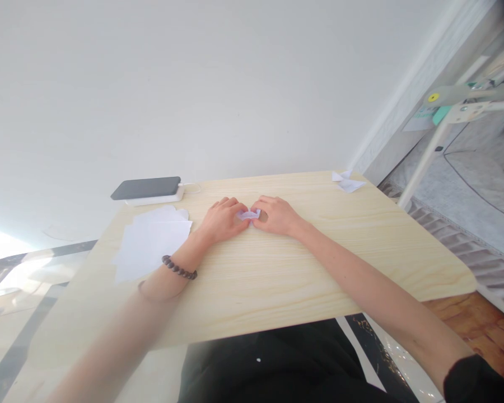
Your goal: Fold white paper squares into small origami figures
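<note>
Both hands meet near the middle of the table over a small piece of folded white paper (248, 215). My left hand (223, 219) pinches its left end between thumb and fingers. At the right end, my right hand (276, 215) grips it the same way, thumb toward me and fingers beyond. The paper looks creased and narrow, and its ends are hidden by the fingertips. A dark bead bracelet circles my left wrist. Beside my left forearm lies a loose stack of white paper sheets (153, 240).
A dark phone (147, 188) rests on a white block with a cable at the back left. Folded white paper pieces (348, 182) lie at the far right corner of the light wooden table (319, 274). A wall stands behind; a white metal frame (428, 157) is off to the right.
</note>
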Tool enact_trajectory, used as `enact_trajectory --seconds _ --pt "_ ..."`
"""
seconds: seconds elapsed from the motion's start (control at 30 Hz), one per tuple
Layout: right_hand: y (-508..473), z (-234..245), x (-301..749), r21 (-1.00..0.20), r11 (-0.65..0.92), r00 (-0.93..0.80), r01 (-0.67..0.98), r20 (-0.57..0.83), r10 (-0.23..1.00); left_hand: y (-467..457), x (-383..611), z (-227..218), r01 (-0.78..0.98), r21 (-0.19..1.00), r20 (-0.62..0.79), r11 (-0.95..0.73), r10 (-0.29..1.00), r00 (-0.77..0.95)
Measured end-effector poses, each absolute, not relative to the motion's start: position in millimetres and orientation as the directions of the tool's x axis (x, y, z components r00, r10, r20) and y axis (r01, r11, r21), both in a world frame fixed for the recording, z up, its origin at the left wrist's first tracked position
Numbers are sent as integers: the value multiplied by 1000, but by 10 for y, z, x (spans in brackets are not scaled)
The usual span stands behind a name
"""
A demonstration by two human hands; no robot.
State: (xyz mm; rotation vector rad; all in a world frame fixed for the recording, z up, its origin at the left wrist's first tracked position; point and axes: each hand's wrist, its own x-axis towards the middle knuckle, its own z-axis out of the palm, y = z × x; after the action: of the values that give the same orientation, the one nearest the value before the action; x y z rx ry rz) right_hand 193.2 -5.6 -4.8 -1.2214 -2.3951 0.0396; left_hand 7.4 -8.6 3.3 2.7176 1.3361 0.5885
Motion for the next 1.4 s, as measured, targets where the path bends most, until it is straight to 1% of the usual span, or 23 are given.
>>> enact_trajectory --seconds 0.2,0.5,0.67,0.83,0.93,1.07,1.2,1.27,1.4 --pt "-56 -42 1928 -220 599 -506 770 361 784 -92 74 54 749 220 298 -625 774 559" --pt "-56 -52 1959 -248 607 -501 755 379 778 -114 77 80 710 237 293 -663 745 599" --pt "-52 -60 1942 -237 602 -503 762 369 782 -116 92 71 724 240 276 -647 760 588" --pt "-59 -49 1937 -244 588 -489 771 366 792 -112 90 61 730 279 268 -624 781 564" --pt "-40 -40 1973 -316 586 -462 746 387 798 -97 78 45 741 330 300 -585 809 505" --pt "16 -34 2052 -465 574 -445 674 365 818 -68 65 11 754 392 326 -528 846 423" --pt "66 -49 2108 -610 509 -377 608 342 861 -25 59 -22 739 462 342 -490 867 361" --pt "82 -61 2121 -662 474 -336 580 335 880 3 50 -35 717 510 346 -475 876 335" --pt "105 -75 2141 -731 424 -267 534 330 905 58 6 -38 635 647 334 -422 906 261"
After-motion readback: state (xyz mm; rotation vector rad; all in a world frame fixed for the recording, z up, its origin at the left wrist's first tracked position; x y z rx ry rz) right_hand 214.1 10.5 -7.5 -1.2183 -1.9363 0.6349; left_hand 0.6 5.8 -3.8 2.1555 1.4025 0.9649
